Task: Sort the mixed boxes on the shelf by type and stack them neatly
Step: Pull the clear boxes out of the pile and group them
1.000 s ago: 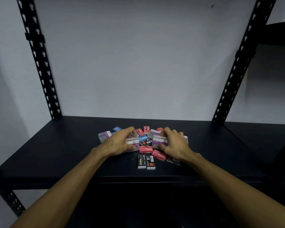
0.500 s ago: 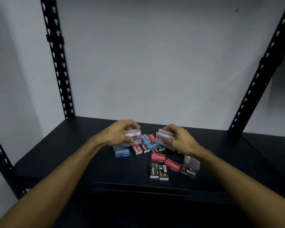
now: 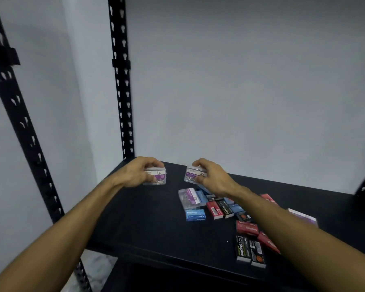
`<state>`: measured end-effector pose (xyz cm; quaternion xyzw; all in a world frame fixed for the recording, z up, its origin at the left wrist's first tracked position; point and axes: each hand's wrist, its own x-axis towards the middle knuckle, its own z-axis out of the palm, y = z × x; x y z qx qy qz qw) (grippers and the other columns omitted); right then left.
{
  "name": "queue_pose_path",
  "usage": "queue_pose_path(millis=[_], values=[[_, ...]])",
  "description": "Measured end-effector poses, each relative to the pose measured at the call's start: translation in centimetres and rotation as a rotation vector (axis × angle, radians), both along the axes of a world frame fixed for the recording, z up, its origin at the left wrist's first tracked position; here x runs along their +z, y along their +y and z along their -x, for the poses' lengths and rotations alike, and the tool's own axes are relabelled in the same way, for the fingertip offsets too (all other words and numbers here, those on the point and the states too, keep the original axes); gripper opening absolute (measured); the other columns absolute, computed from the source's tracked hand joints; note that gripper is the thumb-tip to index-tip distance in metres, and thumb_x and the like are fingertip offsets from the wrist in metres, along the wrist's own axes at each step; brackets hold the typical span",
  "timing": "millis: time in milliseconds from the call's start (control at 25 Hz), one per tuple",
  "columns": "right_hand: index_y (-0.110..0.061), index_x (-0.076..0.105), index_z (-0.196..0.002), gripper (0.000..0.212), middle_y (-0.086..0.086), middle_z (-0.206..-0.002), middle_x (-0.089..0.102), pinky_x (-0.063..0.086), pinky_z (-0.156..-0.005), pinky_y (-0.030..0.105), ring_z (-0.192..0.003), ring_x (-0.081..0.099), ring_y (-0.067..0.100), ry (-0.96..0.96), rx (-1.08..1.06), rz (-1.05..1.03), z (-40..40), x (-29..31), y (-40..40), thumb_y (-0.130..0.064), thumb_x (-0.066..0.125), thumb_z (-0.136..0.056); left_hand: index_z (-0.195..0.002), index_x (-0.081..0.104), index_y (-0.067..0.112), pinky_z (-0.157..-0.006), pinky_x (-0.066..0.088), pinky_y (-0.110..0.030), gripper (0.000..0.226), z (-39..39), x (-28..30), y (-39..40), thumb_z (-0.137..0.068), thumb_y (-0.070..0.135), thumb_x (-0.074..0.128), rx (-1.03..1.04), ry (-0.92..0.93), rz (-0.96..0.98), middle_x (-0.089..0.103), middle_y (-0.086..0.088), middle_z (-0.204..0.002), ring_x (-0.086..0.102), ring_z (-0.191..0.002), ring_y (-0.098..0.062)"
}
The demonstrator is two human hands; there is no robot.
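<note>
My left hand [image 3: 138, 173] grips a clear paper-clip box with a purple label [image 3: 157, 177] at the back left of the black shelf [image 3: 148, 226]. My right hand [image 3: 213, 179] grips a second clear purple-labelled paper-clip box [image 3: 192, 174] just to its right, slightly tilted. Whether either box touches the shelf I cannot tell. Below my right hand lies the mixed pile: a third clear paper-clip box [image 3: 190, 199], a blue staples box [image 3: 195, 214], red boxes [image 3: 214, 209] and black staples boxes [image 3: 250, 250]. My right forearm hides part of the pile.
Black perforated uprights stand at the back left corner [image 3: 122, 81] and the front left [image 3: 23, 127]. A grey wall [image 3: 240, 81] closes the back. Another purple-labelled box [image 3: 302, 216] lies at the pile's right, beyond my forearm.
Both hands have lifted a paper-clip box each out of the pile and carried them left and back. My view has swung left, so the pile now sits at the lower right.
</note>
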<state>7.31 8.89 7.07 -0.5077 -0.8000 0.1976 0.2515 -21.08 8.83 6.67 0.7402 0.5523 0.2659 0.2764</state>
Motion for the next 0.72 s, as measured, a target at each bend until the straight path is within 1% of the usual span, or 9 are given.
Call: queue_pose_path(millis=[120,160,240,320,360,480,600,720], values=[[-0.022,0.052,-0.126,0.037,0.002,-0.122,0.061,0.053,-0.086,0.032,-0.102,0.061,0.016,-0.009,0.044,0.035,2.9,-0.6,1.5,-0.015,0.064,-0.092,-0.110,0.066,0.034,-0.072,0.056,-0.020,0.045,2.0,-1.0,0.3,-0.081,0.001,0.073,0.036,-0.052,0.035,0.069,0.008,-0.106,0.067,-0.094,-0.008],[-0.023,0.053,-0.125,0.036,0.001,-0.121,0.061,0.052,-0.085,0.031,-0.101,0.061,0.015,-0.014,0.059,0.050,3.7,-0.8,1.9,-0.015,0.063,-0.092,-0.110,0.066,0.034,-0.071,0.055,-0.018,0.045,2.4,-1.3,0.4,-0.081,0.000,0.072,0.046,-0.055,0.042,0.069,0.008,-0.106,0.067,-0.094,-0.008],[-0.025,0.053,-0.123,0.035,-0.001,-0.119,0.061,0.050,-0.080,0.027,-0.100,0.061,0.013,-0.029,0.079,0.075,5.1,-1.4,2.4,-0.014,0.063,-0.091,-0.113,0.065,0.034,-0.079,0.056,-0.021,0.047,3.1,-2.0,0.8,-0.081,0.001,0.072,0.059,-0.027,0.042,0.068,0.008,-0.109,0.066,-0.099,-0.010],[-0.026,0.054,-0.123,0.036,-0.002,-0.118,0.061,0.047,-0.074,0.021,-0.098,0.060,0.010,-0.038,0.091,0.097,6.0,-2.0,2.9,-0.014,0.063,-0.090,-0.115,0.065,0.035,-0.088,0.054,-0.026,0.047,3.5,-2.5,1.1,-0.081,0.004,0.072,0.066,0.008,0.041,0.068,0.010,-0.110,0.065,-0.100,-0.008],[-0.025,0.054,-0.124,0.037,-0.002,-0.118,0.061,0.046,-0.073,0.020,-0.097,0.060,0.009,-0.041,0.097,0.106,6.3,-2.2,3.1,-0.013,0.064,-0.090,-0.115,0.066,0.035,-0.090,0.053,-0.027,0.046,3.7,-2.7,1.3,-0.081,0.005,0.073,0.070,0.019,0.039,0.068,0.011,-0.109,0.065,-0.100,-0.007],[-0.025,0.056,-0.124,0.039,-0.003,-0.118,0.061,0.046,-0.073,0.020,-0.097,0.059,0.008,-0.042,0.115,0.142,7.1,-2.8,3.7,-0.011,0.064,-0.089,-0.114,0.066,0.037,-0.091,0.053,-0.026,0.046,4.3,-3.3,1.7,-0.080,0.007,0.073,0.077,0.040,0.043,0.069,0.015,-0.107,0.065,-0.096,-0.002],[-0.026,0.056,-0.124,0.038,-0.003,-0.120,0.058,0.045,-0.078,0.021,-0.100,0.058,0.008,-0.039,0.123,0.160,8.0,-3.4,4.2,-0.011,0.063,-0.089,-0.113,0.066,0.040,-0.088,0.052,-0.023,0.046,4.7,-3.5,1.8,-0.082,0.007,0.072,0.085,0.028,0.042,0.069,0.018,-0.105,0.065,-0.094,0.003],[-0.025,0.057,-0.127,0.039,-0.001,-0.123,0.053,0.042,-0.084,0.022,-0.107,0.055,0.012,-0.038,0.121,0.134,8.7,-3.7,4.7,-0.012,0.061,-0.091,-0.113,0.065,0.041,-0.088,0.052,-0.022,0.046,4.8,-3.7,2.0,-0.082,0.007,0.072,0.092,0.030,0.029,0.068,0.016,-0.106,0.065,-0.095,-0.001]])
